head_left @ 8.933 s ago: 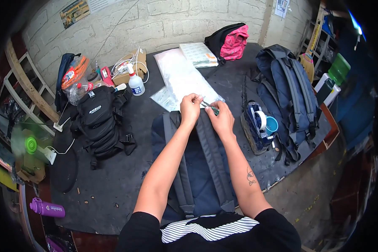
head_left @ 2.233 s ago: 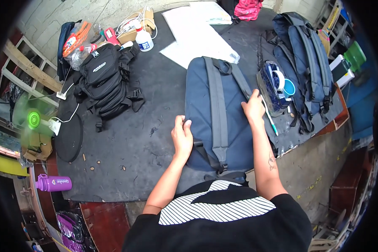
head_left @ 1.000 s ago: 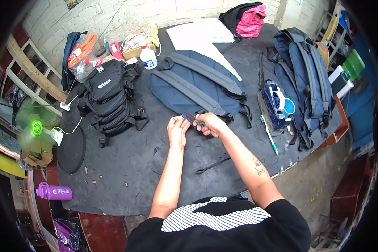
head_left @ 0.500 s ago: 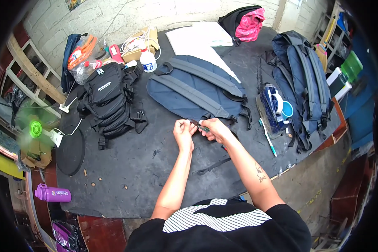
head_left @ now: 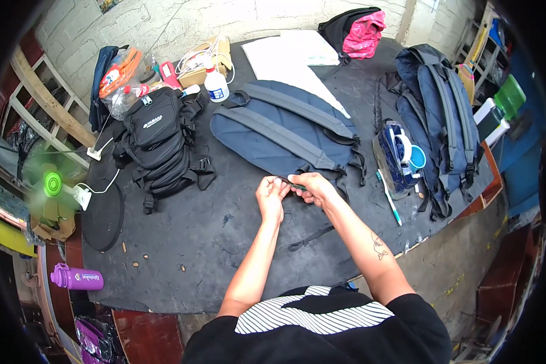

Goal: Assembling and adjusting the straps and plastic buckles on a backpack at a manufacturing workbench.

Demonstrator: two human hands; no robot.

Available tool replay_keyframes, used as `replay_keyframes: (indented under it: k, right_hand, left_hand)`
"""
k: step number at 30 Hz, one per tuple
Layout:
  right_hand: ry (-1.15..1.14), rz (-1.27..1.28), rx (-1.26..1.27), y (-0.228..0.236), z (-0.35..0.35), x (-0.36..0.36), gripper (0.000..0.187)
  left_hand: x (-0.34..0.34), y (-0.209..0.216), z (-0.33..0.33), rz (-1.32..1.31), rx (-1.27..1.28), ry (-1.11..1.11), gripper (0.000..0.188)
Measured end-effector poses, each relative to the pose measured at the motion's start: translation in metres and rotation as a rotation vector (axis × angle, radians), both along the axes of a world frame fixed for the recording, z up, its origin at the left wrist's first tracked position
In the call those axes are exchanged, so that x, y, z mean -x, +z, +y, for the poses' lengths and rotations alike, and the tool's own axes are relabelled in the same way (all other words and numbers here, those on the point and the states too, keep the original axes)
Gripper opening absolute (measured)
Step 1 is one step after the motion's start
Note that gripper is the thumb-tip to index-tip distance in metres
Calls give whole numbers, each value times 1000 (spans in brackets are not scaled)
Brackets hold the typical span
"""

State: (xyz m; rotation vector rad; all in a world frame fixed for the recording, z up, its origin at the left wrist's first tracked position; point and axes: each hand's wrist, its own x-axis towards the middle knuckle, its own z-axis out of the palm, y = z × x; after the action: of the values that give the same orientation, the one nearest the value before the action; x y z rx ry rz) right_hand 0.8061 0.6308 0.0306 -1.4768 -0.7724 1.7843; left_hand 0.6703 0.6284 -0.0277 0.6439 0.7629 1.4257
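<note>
A dark blue backpack (head_left: 267, 136) lies on the table in front of me, its grey shoulder straps facing up. At its near edge my left hand (head_left: 272, 195) is closed in a pinch; what sits between the fingertips is too small to make out. Close beside it, my right hand (head_left: 314, 188) is wrapped round a small dark tool with a greenish handle (head_left: 298, 187), whose tip points toward the left fingertips. The tool's exact kind is hidden by the fingers. Below the hands a loose black strap (head_left: 309, 239) lies on the table.
A black bag (head_left: 155, 130) and a white spray bottle (head_left: 216, 84) stand left. On the right are another blue backpack (head_left: 431, 115), a clear case with tape rolls (head_left: 393, 159) and a toothbrush (head_left: 389, 199). A purple bottle (head_left: 79, 277) lies at the near left edge.
Both hands have shifted slightly down and to the right. The fingertips of my left hand have come closer to my right thumb, and the tool's dark tip shows less.
</note>
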Motion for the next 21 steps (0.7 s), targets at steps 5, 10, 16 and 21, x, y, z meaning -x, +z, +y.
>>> replay_keyframes:
  k: [5, 10, 16, 21]
  right_hand:
    - [6, 46, 16, -6, 3, 2, 34]
    - [63, 47, 38, -10, 4, 3, 30]
    - [28, 58, -3, -17, 1, 6, 31]
    - [76, 32, -44, -4, -6, 7, 38]
  left_hand:
    - [3, -2, -1, -4, -31, -25, 6]
    - [7, -4, -2, -3, -22, -24, 4]
    - [7, -8, -2, -30, -44, -14, 7]
    - [17, -12, 5, -293, 52, 4, 19]
